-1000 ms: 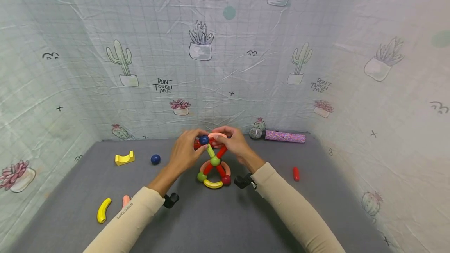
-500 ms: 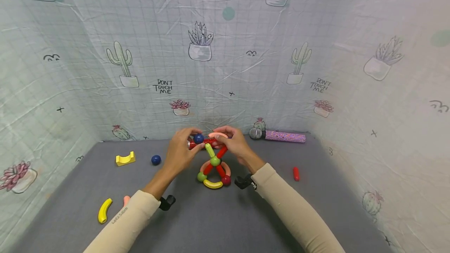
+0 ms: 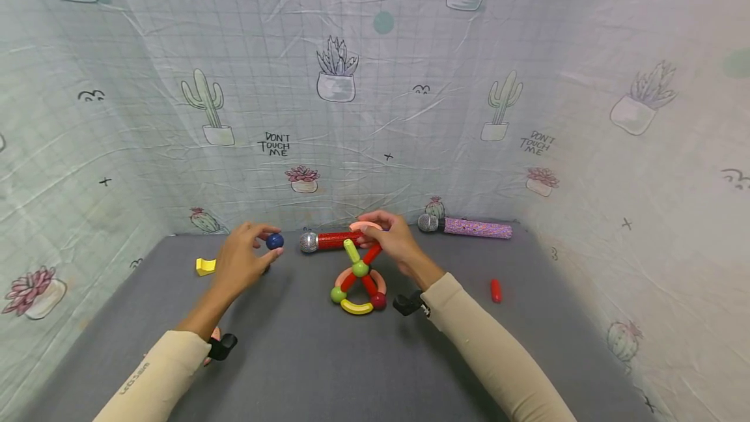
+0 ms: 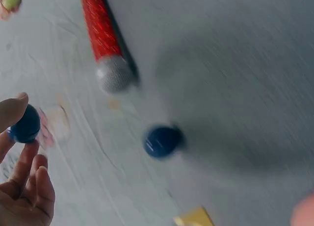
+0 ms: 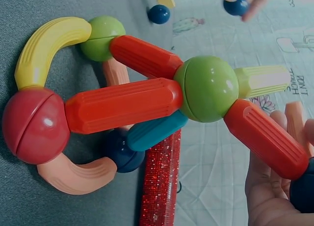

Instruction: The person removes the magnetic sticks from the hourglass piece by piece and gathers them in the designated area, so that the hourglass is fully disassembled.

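My left hand (image 3: 234,262) pinches a blue ball (image 4: 25,125) between thumb and fingertips, held in the air to the left of the structure. A second blue ball (image 4: 162,141) lies on the table below it, mostly hidden by that hand in the head view. In the middle stands a magnetic stick-and-ball structure, with a green ball (image 5: 208,88) at its centre and a red ball (image 5: 37,125) at a lower corner. A light-green stick (image 3: 350,250) points up with a bare end. My right hand (image 3: 398,243) grips a pink curved stick (image 3: 364,225) at the structure's top.
Behind the structure lies a red glitter microphone (image 3: 336,241); a purple one (image 3: 477,227) is at the back right. A red stick (image 3: 495,290) lies on the right. A yellow block (image 3: 205,267) and a pink piece (image 3: 216,333) are partly covered by the left arm.
My left hand has carried the blue ball left, away from the light-green stick, uncovering the red microphone's head. The left sleeve now hides the yellow curved stick. My right hand stays in place.
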The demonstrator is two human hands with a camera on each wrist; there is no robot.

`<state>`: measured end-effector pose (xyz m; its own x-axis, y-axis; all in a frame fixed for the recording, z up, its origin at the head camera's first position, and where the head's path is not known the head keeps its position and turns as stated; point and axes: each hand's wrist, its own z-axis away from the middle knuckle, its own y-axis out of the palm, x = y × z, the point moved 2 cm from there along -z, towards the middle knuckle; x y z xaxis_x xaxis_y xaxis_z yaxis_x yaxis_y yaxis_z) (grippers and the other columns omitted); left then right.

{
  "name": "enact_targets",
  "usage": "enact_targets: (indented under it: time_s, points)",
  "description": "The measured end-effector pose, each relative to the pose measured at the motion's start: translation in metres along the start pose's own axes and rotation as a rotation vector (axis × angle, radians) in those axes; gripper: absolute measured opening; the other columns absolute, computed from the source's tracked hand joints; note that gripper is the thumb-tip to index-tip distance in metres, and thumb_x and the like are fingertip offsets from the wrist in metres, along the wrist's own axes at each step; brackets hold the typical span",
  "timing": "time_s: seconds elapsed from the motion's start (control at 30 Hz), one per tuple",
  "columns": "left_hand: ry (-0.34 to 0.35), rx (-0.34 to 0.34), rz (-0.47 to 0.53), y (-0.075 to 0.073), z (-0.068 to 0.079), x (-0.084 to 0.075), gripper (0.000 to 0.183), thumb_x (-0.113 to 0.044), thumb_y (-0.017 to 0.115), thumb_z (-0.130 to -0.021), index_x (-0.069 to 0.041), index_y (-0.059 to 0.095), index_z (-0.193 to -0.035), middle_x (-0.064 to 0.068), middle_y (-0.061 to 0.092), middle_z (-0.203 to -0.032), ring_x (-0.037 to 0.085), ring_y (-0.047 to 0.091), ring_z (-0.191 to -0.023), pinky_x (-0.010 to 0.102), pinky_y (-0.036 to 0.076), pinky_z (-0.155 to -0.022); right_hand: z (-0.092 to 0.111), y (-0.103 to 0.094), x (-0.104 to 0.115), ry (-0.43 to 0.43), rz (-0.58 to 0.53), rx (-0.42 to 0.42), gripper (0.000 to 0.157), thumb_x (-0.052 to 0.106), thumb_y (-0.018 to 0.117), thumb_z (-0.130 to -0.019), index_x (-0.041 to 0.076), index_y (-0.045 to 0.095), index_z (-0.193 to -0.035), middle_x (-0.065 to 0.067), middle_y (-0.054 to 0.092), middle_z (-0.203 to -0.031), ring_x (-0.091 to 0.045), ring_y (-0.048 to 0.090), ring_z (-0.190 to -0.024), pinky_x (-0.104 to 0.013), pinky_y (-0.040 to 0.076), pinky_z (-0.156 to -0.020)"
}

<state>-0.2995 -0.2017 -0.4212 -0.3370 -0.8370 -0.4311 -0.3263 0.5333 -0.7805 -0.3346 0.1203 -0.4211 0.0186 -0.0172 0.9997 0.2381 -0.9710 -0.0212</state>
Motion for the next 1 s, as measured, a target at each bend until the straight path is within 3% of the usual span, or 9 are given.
enact_targets:
  time_s: [0.23, 0.4, 0.7, 0.87, 1.0]
  points:
    - [-0.066, 0.11, -0.077, -0.01, 0.009, 0.045, 0.038, -0.024, 0.086, -0.091, -0.011, 0.074, -0.125, 0.018, 0.072, -0.112, 0.037, 0.068, -0.096, 0.057, 0.054, -0.079, 0.0, -0.001, 0.0, -0.013, -0.006, 0.015, 0.026, 0.015, 0.067, -0.106, 0.009, 0.071, -0.131, -0.018, 0.073, -0.13, -0.023, 0.08, -0.096, -0.052, 0.059, -0.099]
    - [-0.101, 0.173, -0.097, -0.011, 0.014, 0.066, 0.037, -0.021, 0.086, -0.09, -0.009, 0.074, -0.123, 0.02, 0.073, -0.11, 0.037, 0.067, -0.093, 0.056, 0.053, -0.077, 0.0, -0.001, -0.002, -0.012, -0.019, 0.021, 0.027, 0.019, 0.067, -0.106, 0.009, 0.071, -0.131, -0.019, 0.073, -0.13, -0.019, 0.08, -0.094, -0.051, 0.06, -0.098]
    - [-0.14, 0.334, -0.219, -0.006, 0.018, 0.079, 0.032, -0.017, 0.086, -0.089, -0.006, 0.072, -0.115, 0.018, 0.077, -0.105, 0.042, 0.07, -0.097, 0.06, 0.054, -0.075, 0.0, -0.001, -0.002, -0.007, -0.032, 0.019, 0.031, 0.026, 0.059, -0.111, 0.009, 0.069, -0.134, -0.017, 0.075, -0.13, -0.025, 0.079, -0.102, -0.043, 0.062, -0.095]
    - [-0.127, 0.347, -0.239, 0.001, 0.019, 0.08, 0.028, -0.013, 0.084, -0.088, -0.004, 0.072, -0.113, 0.019, 0.076, -0.103, 0.04, 0.07, -0.094, 0.059, 0.056, -0.074, 0.001, -0.001, -0.003, 0.002, -0.029, 0.017, 0.03, 0.027, 0.058, -0.11, 0.01, 0.07, -0.133, -0.012, 0.076, -0.128, -0.026, 0.079, -0.105, -0.039, 0.063, -0.092]
    - [-0.119, 0.322, -0.244, 0.005, 0.019, 0.081, 0.029, -0.011, 0.085, -0.088, -0.004, 0.072, -0.113, 0.02, 0.074, -0.101, 0.041, 0.068, -0.093, 0.059, 0.056, -0.073, 0.0, -0.002, -0.002, 0.006, -0.022, 0.021, 0.033, 0.033, 0.057, -0.111, 0.011, 0.07, -0.132, -0.01, 0.075, -0.129, -0.035, 0.076, -0.113, -0.039, 0.063, -0.093]
